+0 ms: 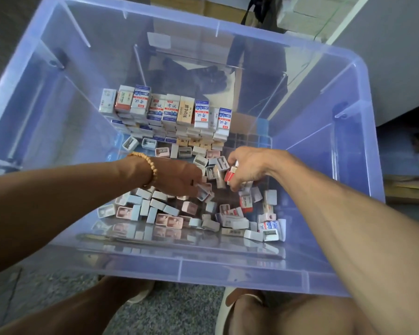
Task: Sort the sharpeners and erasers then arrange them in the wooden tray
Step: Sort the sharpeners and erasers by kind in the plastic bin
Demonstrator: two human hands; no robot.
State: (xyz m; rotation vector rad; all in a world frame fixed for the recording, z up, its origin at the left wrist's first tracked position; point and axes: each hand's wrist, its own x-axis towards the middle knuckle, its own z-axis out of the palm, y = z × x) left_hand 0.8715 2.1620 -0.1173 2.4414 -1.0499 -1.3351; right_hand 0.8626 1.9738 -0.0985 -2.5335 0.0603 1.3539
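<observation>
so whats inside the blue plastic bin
Stacked erasers along the far wall, loose sharpeners and erasers nearer, both hands among them. Whatever lies under the hands is covered.

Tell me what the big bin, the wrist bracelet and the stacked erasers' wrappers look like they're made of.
Large translucent blue bin: likely moulded plastic, glossy; the surroundings show through its walls, which reflect.
Pale beaded bracelet: round matte beads, perhaps wood; cannot be sure.
Stacked erasers' printed wrappers: seemingly thin card or paper sleeves, with crisp folded edges and printing.

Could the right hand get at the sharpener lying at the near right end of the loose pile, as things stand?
Probably yes. That sharpener lies on top at the pile's edge, nothing over it, and the bin is open above. But the right hand already holds a red-and-white eraser.
</observation>
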